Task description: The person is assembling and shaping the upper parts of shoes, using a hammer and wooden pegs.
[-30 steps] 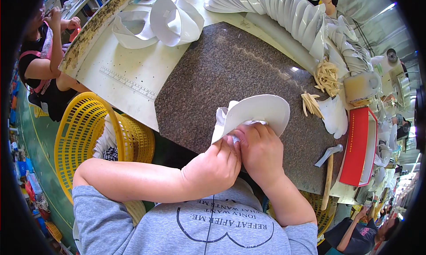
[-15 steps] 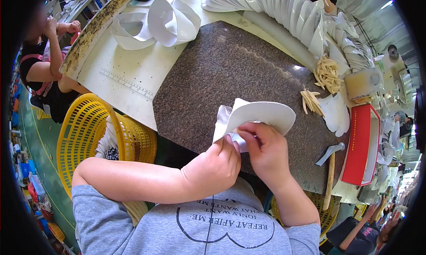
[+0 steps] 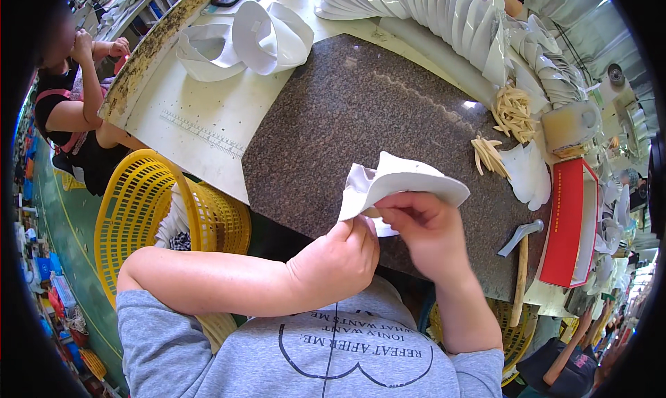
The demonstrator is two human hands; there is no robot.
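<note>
White curved piece (image 3: pixel 411 179), long axis left to right, extends beyond the left hand (image 3: pixel 338 256) pinching its near-left edge and the right hand (image 3: pixel 431 233) curled beneath, grip unclear.

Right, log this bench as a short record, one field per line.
left hand: holding the curved white piece by its near left edge
right hand: at that piece's near side, exact grip unclear
surface: dark speckled slab on a pale table
tool: hammer, left of the red box
loose parts: beige strips, in two clusters
container: yellow basket, left of the slab, white material inside
</note>
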